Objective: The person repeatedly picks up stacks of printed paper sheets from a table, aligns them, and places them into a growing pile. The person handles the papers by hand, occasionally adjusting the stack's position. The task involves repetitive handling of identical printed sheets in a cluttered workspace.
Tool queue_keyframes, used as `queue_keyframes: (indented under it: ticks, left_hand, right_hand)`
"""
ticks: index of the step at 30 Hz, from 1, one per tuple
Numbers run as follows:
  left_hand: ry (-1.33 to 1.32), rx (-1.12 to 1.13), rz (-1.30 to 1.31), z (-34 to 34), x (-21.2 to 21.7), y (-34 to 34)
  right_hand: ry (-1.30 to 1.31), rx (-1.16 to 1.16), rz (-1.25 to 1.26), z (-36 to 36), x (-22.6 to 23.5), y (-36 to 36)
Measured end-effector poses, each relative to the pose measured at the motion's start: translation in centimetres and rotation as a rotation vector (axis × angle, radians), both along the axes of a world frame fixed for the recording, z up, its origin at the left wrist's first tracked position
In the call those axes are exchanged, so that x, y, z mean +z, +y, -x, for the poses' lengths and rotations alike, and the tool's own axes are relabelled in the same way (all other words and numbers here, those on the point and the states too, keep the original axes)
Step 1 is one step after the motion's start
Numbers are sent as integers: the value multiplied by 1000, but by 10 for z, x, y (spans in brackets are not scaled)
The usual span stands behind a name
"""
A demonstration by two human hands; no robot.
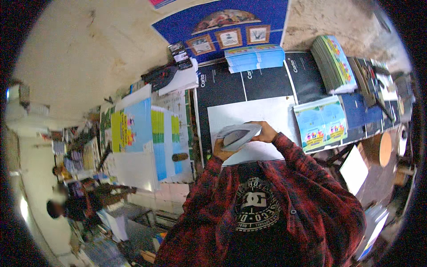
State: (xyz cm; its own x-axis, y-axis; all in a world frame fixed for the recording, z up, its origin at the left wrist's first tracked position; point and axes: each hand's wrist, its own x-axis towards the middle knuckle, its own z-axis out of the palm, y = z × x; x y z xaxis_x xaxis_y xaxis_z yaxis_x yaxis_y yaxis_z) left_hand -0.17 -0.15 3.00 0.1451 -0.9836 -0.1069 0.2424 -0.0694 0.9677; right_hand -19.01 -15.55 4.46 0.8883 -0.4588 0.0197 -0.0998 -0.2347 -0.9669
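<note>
Between my two hands is a thick wad of grey-white paper sheets (240,135), bent into a curve and held just above a white board. My left hand (221,150) grips its near left end. The right hand (265,132) closes round its right end. Beneath them the white board (275,111) lies on the black-topped table. Right of the board is a pair of printed blue and yellow covers (320,122).
Behind the board stands a stack of blue printed sheets (255,58); a taller stack (333,64) is at the back right. On the left are blue and green printed sheets (138,124) and a brown roll-shaped object (180,156). Another person (84,198) is at far left.
</note>
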Motion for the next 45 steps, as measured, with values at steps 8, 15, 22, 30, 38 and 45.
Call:
queue_keyframes:
  ticks: [8, 15, 22, 30, 38, 45]
  left_hand:
    - [785, 258, 36, 53, 45, 5]
    - [-663, 347, -199, 61, 2, 26]
    - [-62, 404, -229, 50, 18, -20]
    - [490, 275, -460, 42, -101, -23]
    - [778, 375, -401, 49, -87, -3]
    - [707, 360, -424, 36, -76, 8]
  right_hand:
    - [73, 127, 30, 14, -34, -13]
    - [27, 18, 42, 10, -25, -18]
    - [217, -176, -379, -10, 1, -8]
    - [294, -278, -655, 9, -79, -4]
    - [364, -143, -582, 14, -62, -2]
    - [456, -193, -498, 34, -41, -4]
